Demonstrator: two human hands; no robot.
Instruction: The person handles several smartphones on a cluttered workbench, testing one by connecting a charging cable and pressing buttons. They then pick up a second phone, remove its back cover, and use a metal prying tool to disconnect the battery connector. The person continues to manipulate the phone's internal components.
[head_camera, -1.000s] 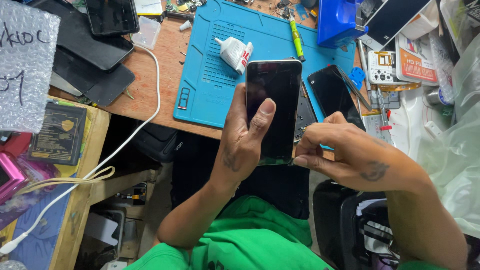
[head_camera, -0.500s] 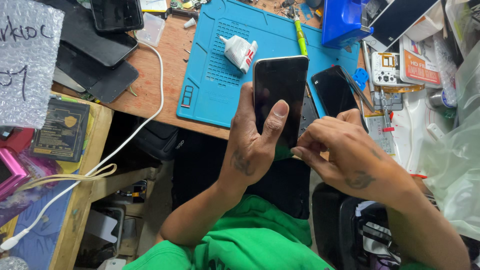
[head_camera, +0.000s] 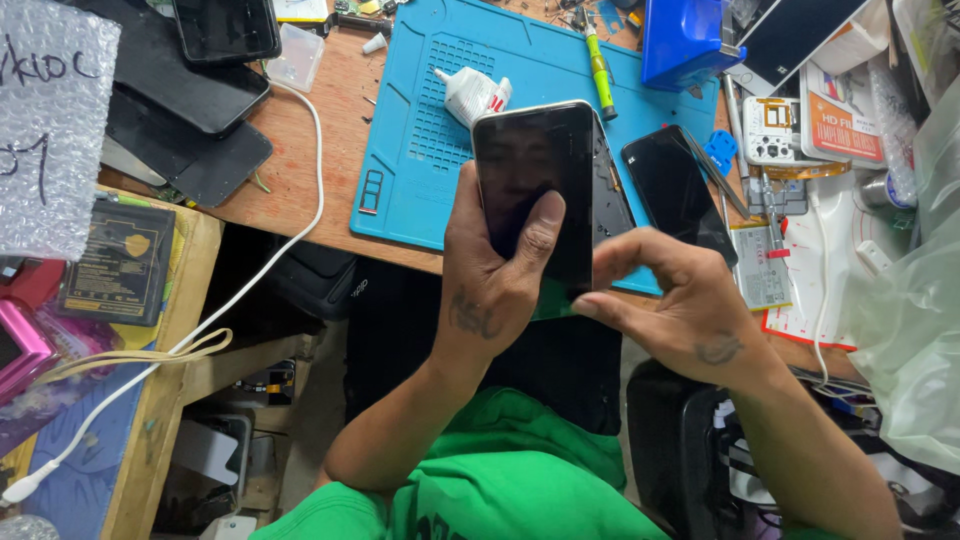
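Head view: left hand (head_camera: 490, 270) grips black phone (head_camera: 535, 190); right hand (head_camera: 680, 300) pinches its corner.

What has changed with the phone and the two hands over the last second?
Little moved. The left hand keeps its grip on the phone, its thumb shifted slightly across the dark screen. The right hand stays pinched at the phone's lower corner, edged slightly closer. The blue mat and white tube are unchanged.

The left hand (head_camera: 495, 285) is holding a phone (head_camera: 535, 190) upright above the near edge of the work mat (head_camera: 420, 160). The right hand (head_camera: 680, 300) is touching its lower right corner. A glue tube (head_camera: 472, 95) is lying on the mat behind the phone, and a second phone (head_camera: 678, 190) is lying just to its right.
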